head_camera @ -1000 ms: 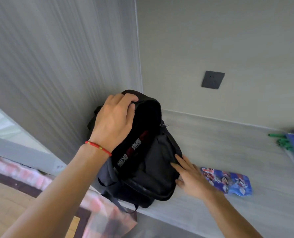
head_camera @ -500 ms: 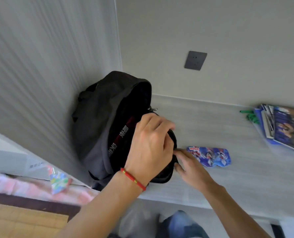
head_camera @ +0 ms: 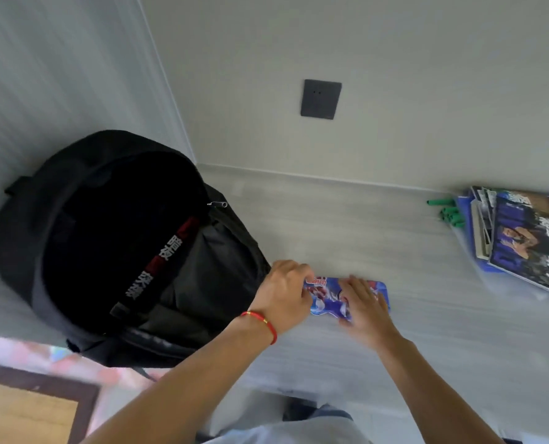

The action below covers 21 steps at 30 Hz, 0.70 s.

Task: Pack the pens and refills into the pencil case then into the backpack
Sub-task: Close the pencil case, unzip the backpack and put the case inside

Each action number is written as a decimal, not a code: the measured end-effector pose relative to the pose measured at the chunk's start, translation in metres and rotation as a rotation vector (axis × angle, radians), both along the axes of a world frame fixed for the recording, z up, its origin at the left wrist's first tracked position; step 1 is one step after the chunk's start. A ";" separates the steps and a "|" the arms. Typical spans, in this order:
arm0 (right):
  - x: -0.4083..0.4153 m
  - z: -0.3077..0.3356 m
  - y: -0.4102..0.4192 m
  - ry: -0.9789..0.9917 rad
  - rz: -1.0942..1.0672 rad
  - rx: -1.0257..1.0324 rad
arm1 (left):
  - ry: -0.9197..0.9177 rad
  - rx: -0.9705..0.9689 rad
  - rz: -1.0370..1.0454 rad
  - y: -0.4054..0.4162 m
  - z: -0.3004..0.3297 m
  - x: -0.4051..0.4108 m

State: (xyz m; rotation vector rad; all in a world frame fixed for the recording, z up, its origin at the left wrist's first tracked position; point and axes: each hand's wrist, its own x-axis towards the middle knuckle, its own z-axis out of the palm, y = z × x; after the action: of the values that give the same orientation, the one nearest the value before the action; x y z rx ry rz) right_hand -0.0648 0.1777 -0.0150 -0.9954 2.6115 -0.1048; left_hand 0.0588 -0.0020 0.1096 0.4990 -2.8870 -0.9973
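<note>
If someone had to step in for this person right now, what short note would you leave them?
Left hand: fingers curled at the near-backpack end of the blue pencil case, seemingly gripping it.
Right hand: fingers straight, resting flat on the case.
The case lies flat on the grey desk, beside the black backpack, which stands unzipped in the corner.
Done: backpack opened; no loose pens seen near the case.
Left: lift the case into the backpack. I cannot tell whether the green items by the magazines belong.

Pencil case (head_camera: 367, 294) lies on desk (head_camera: 379, 225), right of backpack (head_camera: 106, 251).
</note>
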 end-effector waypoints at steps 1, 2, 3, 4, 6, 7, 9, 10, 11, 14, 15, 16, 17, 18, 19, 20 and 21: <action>-0.006 -0.004 0.001 0.023 0.028 0.016 | 0.000 -0.012 0.009 0.004 -0.003 -0.003; -0.011 -0.008 0.001 0.054 0.076 0.020 | 0.002 -0.029 0.022 0.006 -0.005 -0.004; -0.015 -0.011 0.001 0.086 0.136 0.010 | 0.010 -0.034 0.050 0.006 -0.007 -0.003; -0.019 -0.014 0.001 0.102 0.191 -0.005 | 0.014 -0.025 0.096 0.004 -0.009 -0.001; -0.028 -0.020 0.004 0.130 0.259 -0.027 | 0.006 -0.026 0.179 -0.001 -0.014 0.003; -0.032 -0.022 0.005 0.134 0.281 -0.023 | -0.011 -0.030 0.206 -0.002 -0.015 0.004; -0.041 -0.024 0.003 0.129 0.310 -0.010 | -0.034 -0.021 0.248 -0.003 -0.017 0.006; -0.044 -0.025 0.001 0.125 0.318 -0.012 | -0.037 -0.017 0.263 -0.003 -0.017 0.007; -0.046 -0.024 -0.002 0.116 0.320 -0.019 | -0.031 -0.018 0.276 -0.003 -0.016 0.008; -0.045 -0.023 -0.015 0.082 0.313 -0.007 | 0.023 -0.021 0.317 -0.003 -0.010 0.012; -0.043 -0.022 -0.021 0.080 0.313 0.004 | 0.044 -0.028 0.324 -0.004 -0.007 0.014; -0.041 -0.022 -0.027 0.078 0.306 0.013 | 0.067 -0.039 0.331 -0.005 -0.003 0.017; -0.038 -0.021 -0.033 0.067 0.280 0.018 | 0.091 -0.043 0.344 -0.007 0.001 0.020; -0.036 -0.019 -0.038 0.049 0.238 0.017 | 0.123 -0.039 0.371 -0.010 0.006 0.024; -0.035 -0.015 -0.043 0.020 0.179 0.004 | 0.168 -0.033 0.408 -0.014 0.012 0.029; -0.036 -0.010 -0.047 -0.018 0.106 -0.031 | 0.228 -0.037 0.450 -0.020 0.017 0.035; -0.037 -0.003 -0.052 -0.067 0.029 -0.092 | 0.292 -0.057 0.500 -0.027 0.023 0.042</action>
State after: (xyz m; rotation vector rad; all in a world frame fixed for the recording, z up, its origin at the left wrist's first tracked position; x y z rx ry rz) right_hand -0.1014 0.1257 -0.0181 -1.0421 2.5505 -0.2485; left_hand 0.1008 -0.0292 0.1323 0.9229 -2.3509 -0.8202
